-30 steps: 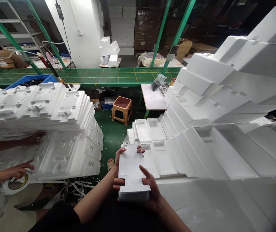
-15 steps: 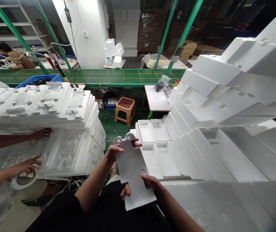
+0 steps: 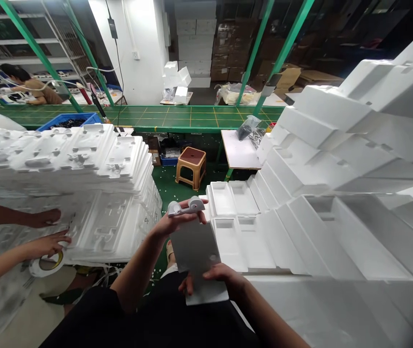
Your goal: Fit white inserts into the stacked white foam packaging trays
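A flat white foam sheet with two rounded, holed lobes at its top is held in front of my lap. My left hand grips its upper end, where the lobed strip is bent over, with fingers showing past the right edge. Lower down, my right hand clasps the right side, thumb on the face and fingertips emerging at the left edge. Both hands are closed on the sheet; its back is hidden. To the right stand white foam boxes, some with open compartments.
White moulded trays are stacked at left. Beside them a co-worker's hands rest near a tape roll. A brown stool stands ahead, before a green bench. Foam boxes pile high at right. Another person sits far left.
The sheet's lobed top has bent over and its face has tilted, now looking darker. My left hand has shifted its grip at the top. The co-worker's hands have moved a little.
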The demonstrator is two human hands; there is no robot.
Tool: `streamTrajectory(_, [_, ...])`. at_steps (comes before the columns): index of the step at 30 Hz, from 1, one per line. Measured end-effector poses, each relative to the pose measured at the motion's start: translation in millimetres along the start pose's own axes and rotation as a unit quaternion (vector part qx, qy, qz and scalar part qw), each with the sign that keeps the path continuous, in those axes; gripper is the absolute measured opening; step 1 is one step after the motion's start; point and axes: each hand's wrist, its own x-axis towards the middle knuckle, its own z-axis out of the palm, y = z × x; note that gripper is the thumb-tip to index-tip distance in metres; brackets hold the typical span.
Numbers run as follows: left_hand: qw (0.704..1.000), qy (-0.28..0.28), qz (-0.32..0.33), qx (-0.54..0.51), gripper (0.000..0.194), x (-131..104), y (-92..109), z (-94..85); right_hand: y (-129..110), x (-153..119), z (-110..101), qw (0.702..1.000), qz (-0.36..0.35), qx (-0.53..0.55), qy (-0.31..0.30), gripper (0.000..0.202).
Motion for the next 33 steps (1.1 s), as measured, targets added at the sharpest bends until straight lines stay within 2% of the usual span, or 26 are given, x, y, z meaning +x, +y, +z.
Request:
streamTrajectory(4, [0.999,-0.018,0.012,0.024,0.041,-10,11,9.2,1,-4,-9,0.997,0.008,-0.057,0.056,0.036])
streamTrajectory(7, [0.998,-0.004,0.027,0.059,0.037,-16,19,16.6,-5,-9,-12,0.990,0.014,-0.122,0.075,0.034])
streamTrajectory(11, [0.996,0.058,0.017,0.069,0.041,-19,19,20.5,-15,-11,-14,0.978,0.020,-0.194,0.067,0.041])
streamTrajectory(16, [0.995,0.044,0.021,0.082,0.040,-19,13,22.3,-25,-14,-20,0.973,0.014,-0.229,0.030,0.041])
streamTrajectory(19, [0.994,0.053,0.029,0.092,0.039,-17,11,24.6,-28,-17,-25,0.973,0.011,-0.219,0.074,0.050])
streamTrajectory(22, [0.992,0.068,0.033,0.102,0.038,-13,9,26.8,-24,-18,-29,0.972,-0.008,-0.203,0.122,0.063])
streamTrajectory(28, [0.991,0.060,0.044,0.111,0.044,-5,7,29.6,-3,-8,-42,0.949,-0.083,-0.233,0.194,0.053])
streamTrajectory(33, [0.992,0.052,0.037,0.112,0.047,8,-4,20.9,2,-12,-45,0.939,-0.103,-0.256,0.205,0.044])
